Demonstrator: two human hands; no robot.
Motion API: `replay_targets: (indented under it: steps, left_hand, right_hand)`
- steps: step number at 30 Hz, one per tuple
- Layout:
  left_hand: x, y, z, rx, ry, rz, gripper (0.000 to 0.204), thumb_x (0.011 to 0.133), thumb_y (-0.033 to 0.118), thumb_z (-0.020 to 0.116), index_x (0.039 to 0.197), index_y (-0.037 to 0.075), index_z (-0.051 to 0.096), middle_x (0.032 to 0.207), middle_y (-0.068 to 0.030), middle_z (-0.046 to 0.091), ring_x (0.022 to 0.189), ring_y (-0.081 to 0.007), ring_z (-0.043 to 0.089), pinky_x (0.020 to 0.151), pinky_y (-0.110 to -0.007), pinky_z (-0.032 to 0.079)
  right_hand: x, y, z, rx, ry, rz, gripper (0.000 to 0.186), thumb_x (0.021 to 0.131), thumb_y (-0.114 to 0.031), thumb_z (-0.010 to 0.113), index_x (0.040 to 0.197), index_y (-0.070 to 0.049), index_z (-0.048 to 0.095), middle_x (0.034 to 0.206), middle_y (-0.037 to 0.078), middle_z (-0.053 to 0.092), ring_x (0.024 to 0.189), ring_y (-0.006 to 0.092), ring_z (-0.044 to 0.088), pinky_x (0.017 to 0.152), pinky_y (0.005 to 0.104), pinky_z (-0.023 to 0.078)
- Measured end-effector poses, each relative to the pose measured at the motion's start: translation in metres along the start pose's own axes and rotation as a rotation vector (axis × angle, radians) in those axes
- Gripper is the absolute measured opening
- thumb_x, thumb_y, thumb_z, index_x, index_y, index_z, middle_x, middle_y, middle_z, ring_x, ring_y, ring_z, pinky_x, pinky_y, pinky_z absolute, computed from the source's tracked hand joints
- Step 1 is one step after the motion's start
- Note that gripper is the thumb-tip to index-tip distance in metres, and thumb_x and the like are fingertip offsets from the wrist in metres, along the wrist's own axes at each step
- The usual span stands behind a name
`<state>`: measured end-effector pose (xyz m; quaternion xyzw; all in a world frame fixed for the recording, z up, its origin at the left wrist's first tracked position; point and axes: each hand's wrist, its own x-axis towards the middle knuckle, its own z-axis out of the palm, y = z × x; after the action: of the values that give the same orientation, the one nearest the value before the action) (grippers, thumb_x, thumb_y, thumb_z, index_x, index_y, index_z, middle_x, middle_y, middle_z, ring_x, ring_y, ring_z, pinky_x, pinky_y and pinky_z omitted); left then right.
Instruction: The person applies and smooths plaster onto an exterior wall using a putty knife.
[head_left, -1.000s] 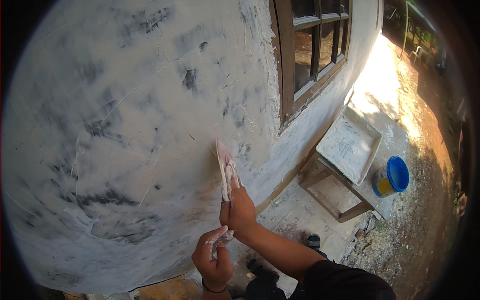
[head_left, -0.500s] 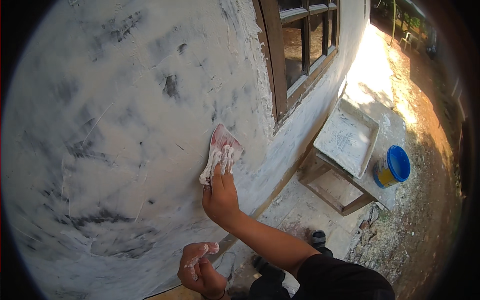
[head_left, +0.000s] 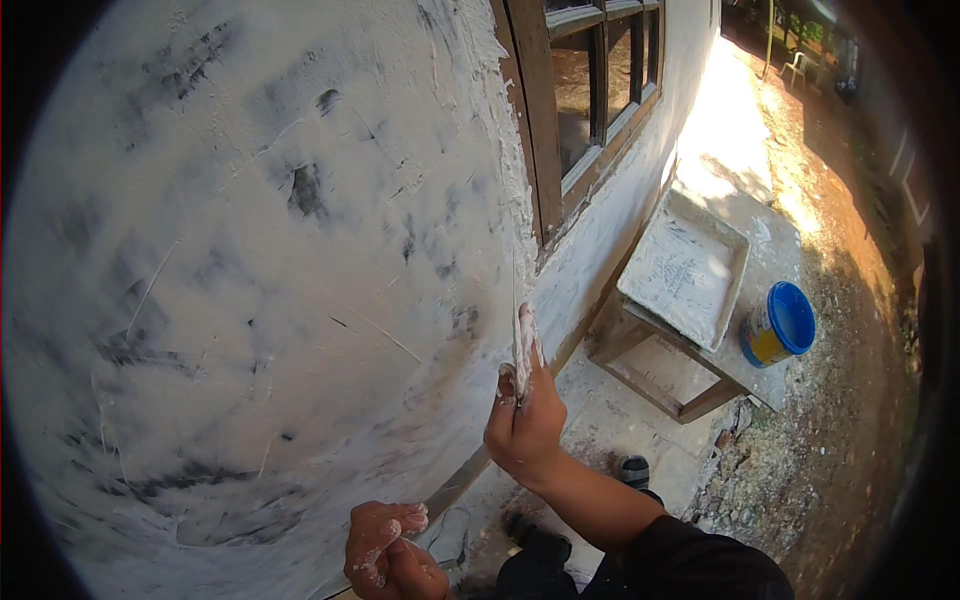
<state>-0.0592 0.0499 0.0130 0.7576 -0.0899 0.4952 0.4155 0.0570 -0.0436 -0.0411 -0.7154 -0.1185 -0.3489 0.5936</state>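
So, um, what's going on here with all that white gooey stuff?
A person is holding a flat tool, smeared with white paste, in their right hand. It's close to a patchy white wall, near the lower corner of a window; whether they touch is hard to tell. Their left hand is curled and flecked with white; I can't tell if it holds anything. To the right, a white-smeared tray sits on a table, beside a blue bucket.

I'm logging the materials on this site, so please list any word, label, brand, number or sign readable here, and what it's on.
No readable text.
Round blue-and-yellow bucket: any print on its side is too small and blurred.
Shallow whitish rectangular tray: dark marks; I can't tell whether they are lettering.
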Motion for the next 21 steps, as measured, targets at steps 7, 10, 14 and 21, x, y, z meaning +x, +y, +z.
replay_targets:
  steps: [7,10,14,21]
  left_hand:
    - [0.021,-0.009,0.005,0.004,0.056,-0.019,0.032,0.074,0.000,0.039,0.104,-0.006,0.049,0.073,-0.0175,0.054,0.063,-0.0239,0.051,0.062,-0.035,0.047]
    - [0.051,-0.007,0.012,0.017,0.036,-0.048,0.035,0.076,0.002,0.041,0.108,-0.009,0.048,0.084,-0.0221,0.057,0.072,-0.0260,0.055,0.072,-0.037,0.047]
    - [0.086,-0.012,0.032,0.121,-0.270,0.093,0.031,0.077,0.004,0.046,0.104,-0.008,0.055,0.093,-0.0217,0.061,0.083,-0.0295,0.060,0.075,-0.038,0.049]
    - [0.102,-0.014,0.033,0.169,-0.372,0.200,0.026,0.079,0.006,0.049,0.100,-0.006,0.058,0.093,-0.0197,0.064,0.084,-0.0329,0.063,0.074,-0.039,0.051]
  right_hand:
    - [-0.012,-0.001,0.071,-0.088,-0.119,-0.132,0.052,0.068,0.007,0.056,0.116,0.020,0.042,0.091,0.030,0.052,0.083,0.0444,0.054,0.075,0.0450,0.047]
    - [-0.047,-0.017,0.069,-0.048,-0.189,-0.094,0.050,0.067,0.005,0.059,0.113,0.019,0.045,0.093,0.031,0.053,0.082,0.0432,0.055,0.072,0.0439,0.048]
    - [-0.083,-0.015,0.051,0.027,-0.307,-0.105,0.050,0.067,0.003,0.058,0.113,0.016,0.046,0.102,0.035,0.053,0.081,0.0427,0.056,0.078,0.0425,0.048]
    - [-0.029,0.004,0.019,-0.088,0.030,-0.107,0.050,0.070,0.008,0.054,0.118,0.018,0.042,0.095,0.029,0.056,0.082,0.0446,0.058,0.072,0.0410,0.050]
